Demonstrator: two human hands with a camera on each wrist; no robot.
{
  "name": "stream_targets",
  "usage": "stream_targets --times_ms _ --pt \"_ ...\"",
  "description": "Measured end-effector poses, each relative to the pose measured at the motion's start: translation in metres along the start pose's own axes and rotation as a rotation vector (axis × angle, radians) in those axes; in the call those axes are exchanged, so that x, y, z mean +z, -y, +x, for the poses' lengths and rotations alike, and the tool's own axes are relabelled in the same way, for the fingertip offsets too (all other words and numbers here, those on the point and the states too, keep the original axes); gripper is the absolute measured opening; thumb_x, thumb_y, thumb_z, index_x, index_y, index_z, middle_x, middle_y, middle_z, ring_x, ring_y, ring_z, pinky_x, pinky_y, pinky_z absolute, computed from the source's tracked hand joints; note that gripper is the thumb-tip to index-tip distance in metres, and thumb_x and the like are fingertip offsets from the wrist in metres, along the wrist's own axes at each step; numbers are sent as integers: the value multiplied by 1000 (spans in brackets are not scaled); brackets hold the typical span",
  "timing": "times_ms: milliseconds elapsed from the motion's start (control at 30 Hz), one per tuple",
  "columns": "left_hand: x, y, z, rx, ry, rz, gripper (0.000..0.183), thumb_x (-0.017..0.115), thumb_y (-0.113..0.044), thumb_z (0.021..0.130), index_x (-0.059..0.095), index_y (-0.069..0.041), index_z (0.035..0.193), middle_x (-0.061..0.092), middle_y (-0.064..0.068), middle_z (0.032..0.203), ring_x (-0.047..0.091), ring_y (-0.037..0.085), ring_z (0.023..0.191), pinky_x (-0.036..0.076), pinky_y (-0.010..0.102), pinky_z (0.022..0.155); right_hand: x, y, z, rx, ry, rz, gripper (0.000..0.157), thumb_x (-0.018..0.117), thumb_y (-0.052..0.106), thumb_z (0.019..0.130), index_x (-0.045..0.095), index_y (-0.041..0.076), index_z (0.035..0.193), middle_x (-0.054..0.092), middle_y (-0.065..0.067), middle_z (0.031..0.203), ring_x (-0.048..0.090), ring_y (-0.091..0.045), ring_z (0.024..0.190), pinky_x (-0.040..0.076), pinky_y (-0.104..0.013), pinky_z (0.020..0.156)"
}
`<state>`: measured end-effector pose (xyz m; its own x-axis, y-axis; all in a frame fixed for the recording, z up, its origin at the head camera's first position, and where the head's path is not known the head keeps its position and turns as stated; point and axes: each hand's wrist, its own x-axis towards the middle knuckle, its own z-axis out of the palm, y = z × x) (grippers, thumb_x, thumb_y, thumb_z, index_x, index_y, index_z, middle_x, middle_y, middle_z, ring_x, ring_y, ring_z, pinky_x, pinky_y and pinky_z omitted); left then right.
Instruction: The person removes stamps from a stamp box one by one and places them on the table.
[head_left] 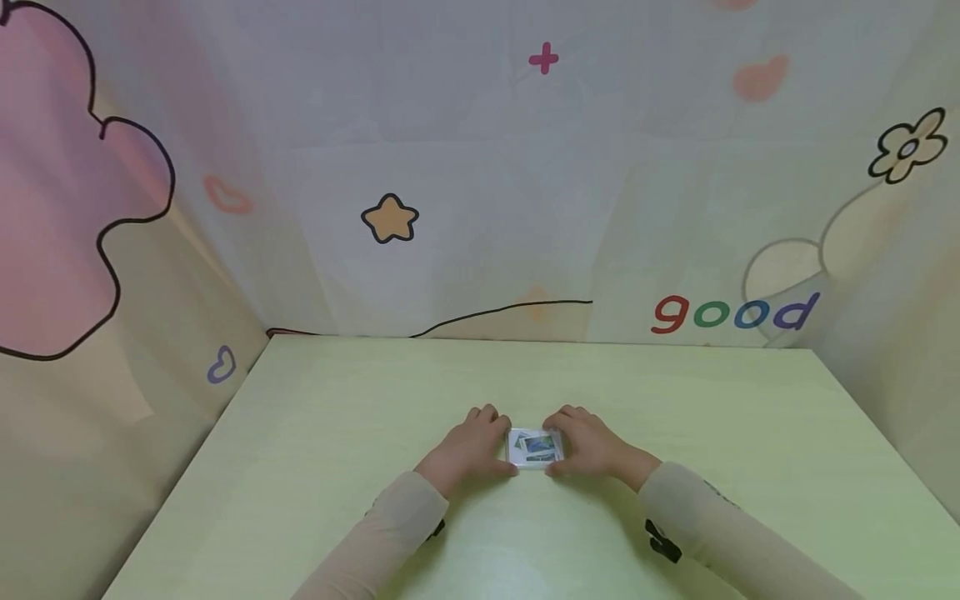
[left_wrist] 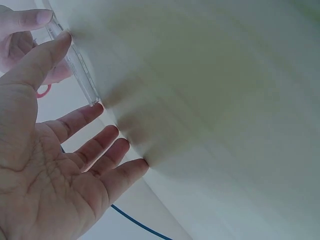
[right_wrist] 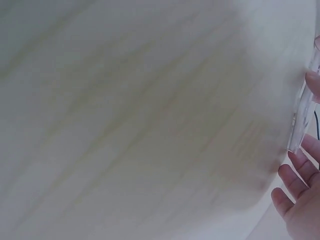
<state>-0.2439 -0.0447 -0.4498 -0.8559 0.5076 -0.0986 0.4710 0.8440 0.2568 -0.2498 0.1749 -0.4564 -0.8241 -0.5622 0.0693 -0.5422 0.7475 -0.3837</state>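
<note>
A small, flat, clear plastic case (head_left: pixel 535 447) with printed pictures showing inside lies on the table between both hands. My left hand (head_left: pixel 475 447) holds its left end, thumb at the near corner and index finger at the far corner. In the left wrist view the other fingers (left_wrist: pixel 111 142) of that hand are spread, their tips on the tabletop. At the right end, my right hand (head_left: pixel 592 444) grips the case the same way between thumb and index finger. The right wrist view catches only the edge of the case (right_wrist: pixel 300 122) and part of that hand.
The pale yellow-green table (head_left: pixel 337 400) stretches around the hands. Behind it hangs a printed curtain (head_left: pixel 480 167) with a star, hearts and the word "good", and curtain folds flank both sides. A dark cable (left_wrist: pixel 137 222) shows beyond the table edge in the left wrist view.
</note>
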Motion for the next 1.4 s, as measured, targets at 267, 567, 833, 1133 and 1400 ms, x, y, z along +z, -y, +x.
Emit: stream_targets --times_ms 267,567,833,1133,1400 --pt "-1 -1 0 -3 9 -25 59 75 -40 79 53 -10 125 49 7 120 44 21 106 46 34 88 1 -1 0 -23 -13 -13 55 83 28 67 59 3 110 59 -8 106 52 -24 95 43 -41 83" --pt "0 0 0 -7 16 -59 58 75 -38 80 53 -9 125 49 6 119 43 21 104 45 34 89 1 1 0 24 21 22 57 83 29 69 59 4 114 58 -8 110 51 -24 99 41 -44 88" --pt "0 2 2 -2 23 -51 59 74 -40 80 51 -10 126 49 6 119 43 21 103 44 34 89 0 1 0 29 21 37 57 83 27 68 59 3 114 58 -9 110 50 -24 98 41 -42 86" --pt "0 2 3 -7 22 -64 62 74 -39 80 49 -9 129 48 7 121 43 21 105 44 36 91 0 -1 1 32 22 38 58 83 27 68 59 3 115 58 -9 110 50 -23 99 42 -41 87" --pt "0 2 3 -8 27 -75 63 74 -39 80 48 -9 129 48 8 122 43 21 106 44 36 92 1 -2 1 25 16 45 58 83 28 68 59 2 114 58 -9 109 50 -24 99 42 -41 87"
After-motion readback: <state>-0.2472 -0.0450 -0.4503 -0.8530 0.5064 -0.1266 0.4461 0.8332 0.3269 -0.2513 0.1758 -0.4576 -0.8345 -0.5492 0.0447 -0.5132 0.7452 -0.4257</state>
